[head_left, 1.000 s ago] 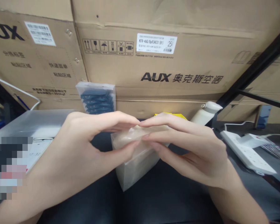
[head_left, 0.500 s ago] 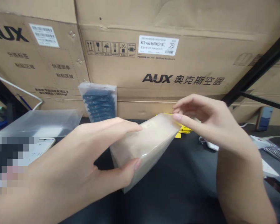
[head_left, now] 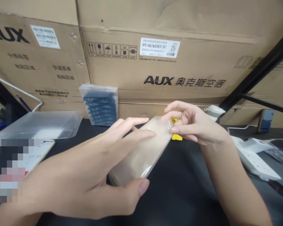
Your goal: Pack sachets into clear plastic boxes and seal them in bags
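Note:
A frosted, translucent plastic box (head_left: pixel 138 153), slim and oblong, lies tilted between my hands over the black table, its far end pointing up and right. My left hand (head_left: pixel 103 160) holds it from the left, fingers across its upper face and thumb along the near edge. At the far right end, my right hand (head_left: pixel 191 122) pinches the box between thumb and curled fingers. Just behind that end, partly hidden, are some yellow packets (head_left: pixel 176 134). What the box holds cannot be made out.
A clear box of blue packets (head_left: pixel 101 108) stands against the cardboard cartons (head_left: pixel 122 73). Flat clear plastic (head_left: pixel 42 124) and a phone (head_left: pixel 43 153) lie left. A white power strip (head_left: pixel 254 160) lies right, beneath a black metal frame (head_left: pixel 257 69).
The plastic box has turned flatter and lower. My right hand has moved left and its fingers have closed on the far end. My left hand's fingers have slid further across the top.

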Demonstrator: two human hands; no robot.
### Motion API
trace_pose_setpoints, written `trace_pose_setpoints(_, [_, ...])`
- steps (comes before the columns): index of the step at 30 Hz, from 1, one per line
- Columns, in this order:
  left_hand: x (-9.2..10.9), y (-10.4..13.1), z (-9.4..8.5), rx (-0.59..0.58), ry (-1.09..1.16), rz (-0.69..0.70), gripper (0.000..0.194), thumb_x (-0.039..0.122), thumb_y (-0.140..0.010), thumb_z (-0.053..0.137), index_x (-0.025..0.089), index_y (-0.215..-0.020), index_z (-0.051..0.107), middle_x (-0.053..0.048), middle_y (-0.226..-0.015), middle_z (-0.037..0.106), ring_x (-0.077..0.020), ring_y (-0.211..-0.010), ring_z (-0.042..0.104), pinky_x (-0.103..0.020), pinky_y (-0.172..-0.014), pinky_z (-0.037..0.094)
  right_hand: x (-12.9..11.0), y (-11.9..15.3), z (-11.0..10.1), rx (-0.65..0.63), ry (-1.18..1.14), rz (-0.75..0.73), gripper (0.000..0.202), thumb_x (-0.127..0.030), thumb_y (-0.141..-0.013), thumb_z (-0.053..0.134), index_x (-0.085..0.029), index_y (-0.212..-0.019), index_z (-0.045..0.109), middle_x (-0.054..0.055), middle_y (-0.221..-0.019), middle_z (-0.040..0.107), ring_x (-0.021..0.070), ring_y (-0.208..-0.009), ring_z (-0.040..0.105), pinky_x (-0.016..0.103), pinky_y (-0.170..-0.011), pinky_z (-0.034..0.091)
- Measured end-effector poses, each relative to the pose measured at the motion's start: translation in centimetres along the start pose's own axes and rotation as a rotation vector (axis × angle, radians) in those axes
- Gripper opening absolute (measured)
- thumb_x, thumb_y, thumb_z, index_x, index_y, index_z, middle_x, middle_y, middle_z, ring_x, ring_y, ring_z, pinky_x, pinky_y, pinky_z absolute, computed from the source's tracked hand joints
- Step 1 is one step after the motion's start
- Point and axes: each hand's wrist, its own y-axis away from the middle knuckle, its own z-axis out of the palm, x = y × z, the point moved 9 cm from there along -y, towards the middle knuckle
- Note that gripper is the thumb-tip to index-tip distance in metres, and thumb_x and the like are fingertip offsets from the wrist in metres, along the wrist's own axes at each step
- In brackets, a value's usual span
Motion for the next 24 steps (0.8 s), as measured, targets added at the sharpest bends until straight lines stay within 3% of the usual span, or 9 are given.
trace_pose_setpoints(7, [0.7, 0.0, 0.2, -0.057, -0.092, 0.038, 0.087, 0.020, -0.076, 0.058, 0.041, -0.149, 0.017, 0.002, -0.149, 0.035, -0.0280, -0.133, 0.037, -0.046, -0.107, 0.041, 0.8, 0.0, 1.4, -0.058, -0.119, 0.076, 0.038, -0.018, -0.069, 0.077, -0.020, -0.099, 0.054, 0.001, -0.089, 0.073, -0.0052, -0.026, 0.035, 0.009, -0.026, 0.021])
trace_pose_setpoints(11, [0.9, -0.2, 0.4, -0.099, -0.100, 0.042, 0.080, 0.021, -0.080, 0.054, 0.036, -0.150, 0.017, -0.001, -0.152, 0.032, -0.0287, -0.137, 0.032, -0.048, -0.111, 0.035, 1.0, -0.2, 1.6, -0.069, -0.184, 0.072, 0.036, -0.014, -0.069, 0.075, -0.020, -0.096, 0.054, -0.004, -0.077, 0.071, -0.0058, -0.025, 0.031, 0.008, -0.028, 0.020])
trace_pose_setpoints(16, [0.8, 0.0, 0.3, -0.093, -0.088, 0.037, 0.080, 0.023, -0.080, 0.057, 0.036, -0.150, 0.019, -0.001, -0.153, 0.030, -0.0295, -0.138, 0.031, -0.048, -0.111, 0.036, 0.6, 0.0, 1.4, -0.027, -0.136, 0.030, 0.033, -0.013, -0.068, 0.076, -0.020, -0.094, 0.057, -0.002, -0.082, 0.071, -0.0058, -0.027, 0.031, 0.009, -0.029, 0.022])
trace_pose_setpoints(21, [0.3, 0.6, 0.2, -0.112, -0.091, 0.012, 0.080, 0.024, -0.083, 0.056, 0.040, -0.150, 0.015, 0.003, -0.155, 0.030, -0.0291, -0.137, 0.036, -0.044, -0.107, 0.042, -0.6, 0.4, 0.2, 0.133, 0.055, -0.121, 0.033, -0.019, -0.062, 0.083, -0.017, -0.090, 0.064, -0.001, -0.081, 0.069, 0.0006, -0.040, 0.048, 0.013, -0.035, 0.037])
trace_pose_setpoints(24, [-0.3, 0.9, -0.2, -0.066, -0.024, 0.000, 0.080, 0.031, -0.079, 0.063, 0.044, -0.147, 0.025, 0.004, -0.153, 0.036, -0.0317, -0.132, 0.044, -0.043, -0.102, 0.047, -0.8, 0.1, -0.1, 0.165, 0.149, -0.184, 0.039, -0.021, -0.059, 0.085, -0.019, -0.094, 0.068, 0.003, -0.095, 0.070, 0.0107, -0.070, 0.065, 0.020, -0.060, 0.054])
